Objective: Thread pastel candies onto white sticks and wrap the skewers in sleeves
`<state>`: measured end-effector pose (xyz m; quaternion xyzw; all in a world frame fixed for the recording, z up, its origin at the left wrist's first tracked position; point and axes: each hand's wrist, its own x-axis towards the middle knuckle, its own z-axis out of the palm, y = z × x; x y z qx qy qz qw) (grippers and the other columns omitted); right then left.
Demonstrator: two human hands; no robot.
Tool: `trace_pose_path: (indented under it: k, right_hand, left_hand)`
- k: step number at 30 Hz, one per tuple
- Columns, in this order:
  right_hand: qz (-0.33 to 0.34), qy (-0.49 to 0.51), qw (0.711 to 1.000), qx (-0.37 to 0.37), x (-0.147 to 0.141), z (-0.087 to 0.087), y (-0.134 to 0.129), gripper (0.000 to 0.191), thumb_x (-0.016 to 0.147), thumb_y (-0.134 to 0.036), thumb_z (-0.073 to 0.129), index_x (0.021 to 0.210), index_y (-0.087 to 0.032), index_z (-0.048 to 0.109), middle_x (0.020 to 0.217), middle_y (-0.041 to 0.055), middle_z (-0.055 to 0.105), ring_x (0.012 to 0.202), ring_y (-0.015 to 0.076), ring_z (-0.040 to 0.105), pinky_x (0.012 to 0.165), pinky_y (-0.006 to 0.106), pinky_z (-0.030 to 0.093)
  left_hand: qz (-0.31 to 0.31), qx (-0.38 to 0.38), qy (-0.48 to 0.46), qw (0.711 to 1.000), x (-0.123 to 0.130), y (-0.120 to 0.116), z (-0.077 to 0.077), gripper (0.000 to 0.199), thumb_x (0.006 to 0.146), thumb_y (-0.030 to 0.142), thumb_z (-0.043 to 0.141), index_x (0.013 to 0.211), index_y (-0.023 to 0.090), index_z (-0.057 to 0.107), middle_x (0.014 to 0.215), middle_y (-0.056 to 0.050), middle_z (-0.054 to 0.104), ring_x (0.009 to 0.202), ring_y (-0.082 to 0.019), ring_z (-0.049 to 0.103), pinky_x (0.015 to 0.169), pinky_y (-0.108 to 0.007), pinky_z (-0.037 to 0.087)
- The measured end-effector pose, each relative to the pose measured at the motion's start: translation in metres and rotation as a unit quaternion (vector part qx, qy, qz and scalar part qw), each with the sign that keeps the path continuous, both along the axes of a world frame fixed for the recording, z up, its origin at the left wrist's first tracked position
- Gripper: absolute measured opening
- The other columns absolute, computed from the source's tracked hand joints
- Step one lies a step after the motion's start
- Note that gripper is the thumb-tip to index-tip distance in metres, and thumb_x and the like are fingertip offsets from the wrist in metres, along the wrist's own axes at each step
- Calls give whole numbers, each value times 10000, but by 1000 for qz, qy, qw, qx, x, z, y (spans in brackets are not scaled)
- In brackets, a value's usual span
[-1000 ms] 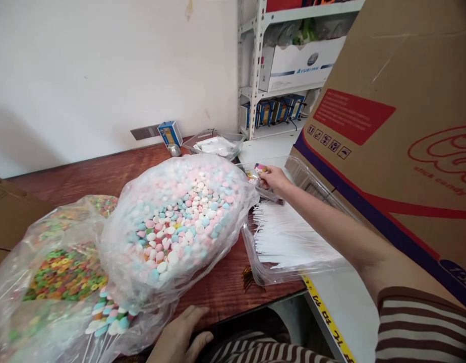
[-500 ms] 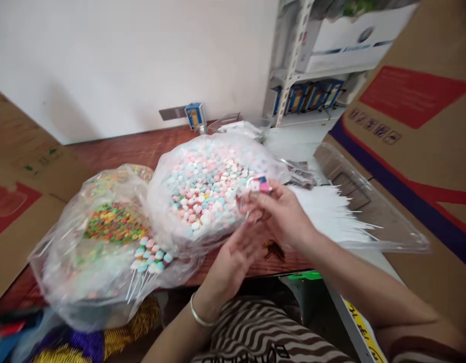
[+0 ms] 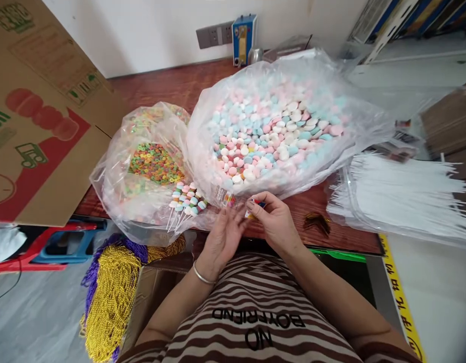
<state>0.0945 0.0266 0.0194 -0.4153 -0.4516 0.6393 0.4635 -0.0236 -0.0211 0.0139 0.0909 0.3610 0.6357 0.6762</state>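
Observation:
My right hand (image 3: 276,219) pinches a small clear packet with a printed label (image 3: 255,205) between thumb and fingers. Just left of it, my left hand (image 3: 221,237) is palm up with its fingers apart, close under the packet's clear end (image 3: 228,197). Behind both hands lies a large clear bag of pink, white and blue candies (image 3: 251,136). To its left, another clear bag holds small colourful rings (image 3: 157,164). Candy sticks (image 3: 187,199) with stacked pastel pieces rest on that bag's front side.
White sticks (image 3: 403,191) lie in a clear tray at the right. Gold twist ties (image 3: 316,223) are near the table edge. A cardboard box (image 3: 40,111) stands at the left, and gold and purple bead strings (image 3: 115,297) hang below. A blue device (image 3: 244,40) stands by the wall.
The view has tilted down and turned. Both hands have come lower and nearer my body, and the packet has moved down with my right hand.

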Motion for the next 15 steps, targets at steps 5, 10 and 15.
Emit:
trace_pose_path:
  k: [5, 10, 15]
  right_hand:
    - [40, -89, 993, 62, 2, 5, 1, 269, 808, -454, 781, 829, -204, 684, 736, -1, 663, 668, 152, 558, 626, 276, 462]
    - [45, -48, 996, 65, 4, 4, -2, 284, 779, -403, 806, 948, -214, 676, 877, 9, 702, 769, 161, 602, 700, 275, 501]
    - [35, -56, 996, 64, 7, 0, -10, 273, 830, -397, 754, 731, -210, 582, 697, -28, 578, 678, 138, 522, 654, 262, 447]
  left_hand:
    - [36, 13, 8, 999, 2, -2, -2, 424, 719, 475, 887, 999, 183, 758, 1079, -81, 753, 1102, -243, 676, 973, -364, 531]
    - [139, -2, 78, 987, -5, 10, 0, 314, 652, 318, 950, 855, 165, 766, 743, 18, 682, 685, -92, 623, 698, -223, 525]
    - [127, -5, 123, 984, 1, 6, 0, 348, 597, 351, 972, 817, 168, 773, 809, -18, 752, 714, -126, 670, 740, -261, 560]
